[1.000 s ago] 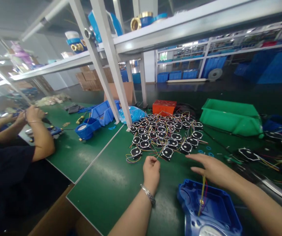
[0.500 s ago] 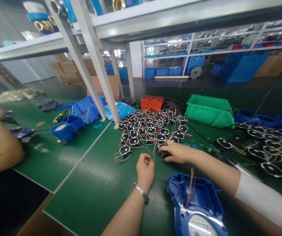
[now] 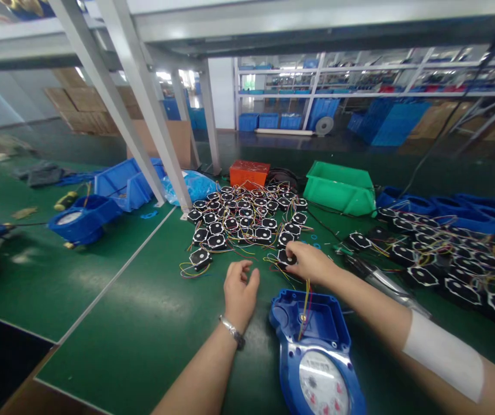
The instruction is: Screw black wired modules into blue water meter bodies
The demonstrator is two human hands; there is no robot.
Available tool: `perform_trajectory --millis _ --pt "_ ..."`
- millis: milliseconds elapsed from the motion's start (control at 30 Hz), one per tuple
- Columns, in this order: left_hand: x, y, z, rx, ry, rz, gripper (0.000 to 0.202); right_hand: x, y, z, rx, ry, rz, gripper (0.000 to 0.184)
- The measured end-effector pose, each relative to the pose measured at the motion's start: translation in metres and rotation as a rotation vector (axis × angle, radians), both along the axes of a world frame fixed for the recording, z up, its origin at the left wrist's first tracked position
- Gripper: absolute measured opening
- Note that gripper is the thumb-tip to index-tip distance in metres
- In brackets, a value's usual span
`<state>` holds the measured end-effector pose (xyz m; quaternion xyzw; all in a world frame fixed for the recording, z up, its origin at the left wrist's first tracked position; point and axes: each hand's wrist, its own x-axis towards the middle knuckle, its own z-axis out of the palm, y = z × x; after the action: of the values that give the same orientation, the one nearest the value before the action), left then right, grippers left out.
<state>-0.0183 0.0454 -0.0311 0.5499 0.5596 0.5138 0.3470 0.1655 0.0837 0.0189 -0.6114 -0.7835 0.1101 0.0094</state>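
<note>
My right hand [image 3: 310, 262] is closed on a small black wired module [image 3: 284, 257] at the near edge of a pile of such modules [image 3: 242, 216] on the green bench. Coloured wires trail from it toward me. My left hand [image 3: 239, 289] rests on the mat just left of it, fingers loosely curled and apart, holding nothing; a metal bracelet is on that wrist. In front of me lies a blue water meter housing [image 3: 316, 351] with a round dial and with yellow and red wires sticking up from its open compartment.
A second spread of black modules [image 3: 441, 253] lies to the right. Behind the pile stand an orange box [image 3: 249, 173], a green bin [image 3: 337, 187] and blue bins [image 3: 124, 181]. Another blue meter [image 3: 78, 216] sits left. Slanted white frame legs [image 3: 152, 109] rise from the bench.
My right hand went from hovering open to reaching into the pile and closing on one module. My left hand loosened its pinch. The view swung right, so the person at left is nearly out of sight.
</note>
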Motion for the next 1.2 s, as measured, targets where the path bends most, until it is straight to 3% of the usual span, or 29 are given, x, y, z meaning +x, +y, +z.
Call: perform_trajectory --millis 100,200,400,567,700,800,967,1100,1200 --pt "0.002 0.004 0.015 0.014 -0.004 -0.031 0.028 -0.006 -0.002 0.025 0.07 0.042 -0.005 0.027" --pt "0.005 0.012 0.039 0.043 -0.002 -0.083 0.037 -0.014 -0.006 0.054 0.134 0.079 0.011 0.029" --pt "0.009 0.019 0.089 0.093 0.01 -0.205 0.008 -0.026 -0.025 0.098 0.258 0.136 0.032 0.026" --pt "-0.005 -0.002 0.131 0.126 -0.082 -0.234 0.004 -0.021 -0.058 0.133 0.497 0.264 0.089 0.025" --pt "-0.017 -0.029 0.154 0.006 -0.17 -0.466 0.007 -0.006 -0.089 0.149 0.591 0.275 0.108 0.025" --pt "-0.015 -0.046 0.152 -0.054 0.086 -0.532 0.008 0.007 -0.108 0.142 0.596 0.241 0.124 0.021" --pt "0.009 -0.054 0.125 -0.089 0.529 -0.551 0.033 0.024 -0.127 0.107 0.57 0.187 0.11 0.023" --pt "0.022 -0.054 0.108 -0.078 0.655 -0.516 0.019 0.023 -0.133 0.09 0.531 0.221 0.074 0.025" --pt "0.016 -0.06 0.101 -0.127 0.538 -0.481 0.023 0.015 -0.134 0.086 0.477 0.296 0.08 0.021"
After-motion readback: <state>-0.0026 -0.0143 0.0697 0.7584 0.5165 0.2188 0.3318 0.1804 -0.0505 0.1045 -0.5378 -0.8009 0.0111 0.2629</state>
